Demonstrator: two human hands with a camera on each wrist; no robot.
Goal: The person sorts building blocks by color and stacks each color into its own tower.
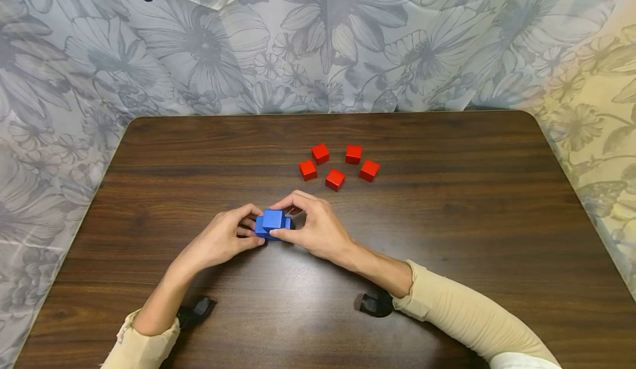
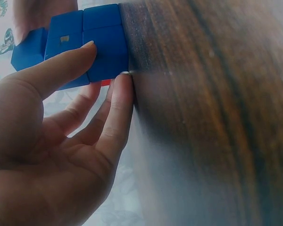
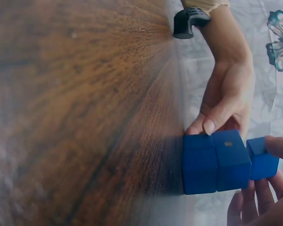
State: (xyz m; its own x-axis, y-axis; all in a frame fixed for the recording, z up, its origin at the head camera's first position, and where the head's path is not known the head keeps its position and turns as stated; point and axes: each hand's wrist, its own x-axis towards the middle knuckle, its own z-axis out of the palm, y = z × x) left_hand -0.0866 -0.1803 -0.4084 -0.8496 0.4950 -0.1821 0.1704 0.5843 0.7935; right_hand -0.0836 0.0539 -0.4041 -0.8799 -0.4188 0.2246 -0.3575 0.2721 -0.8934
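Blue blocks [image 1: 260, 228] form a small stack on the table in front of me, two layers high and two wide in the wrist views. My left hand [image 1: 221, 239] grips the stack from its left side, thumb on the near face and fingers round the far side. At the top, my right hand [image 1: 318, 230] pinches a single blue cube [image 1: 273, 219] between thumb and fingers. This cube [image 3: 263, 162] sits close over the upper layer in the right wrist view. A small pale mark shows on one block [image 2: 65, 39] in the left wrist view.
Beyond the hands, several red cubes lie in a loose ring, among them a near one [image 1: 335, 180] and a right one [image 1: 369, 170]. The dark wooden table [image 1: 472, 203] ends at a flowered cloth [image 1: 298, 54]. Black wrist cameras [image 1: 376, 305] hang under both forearms.
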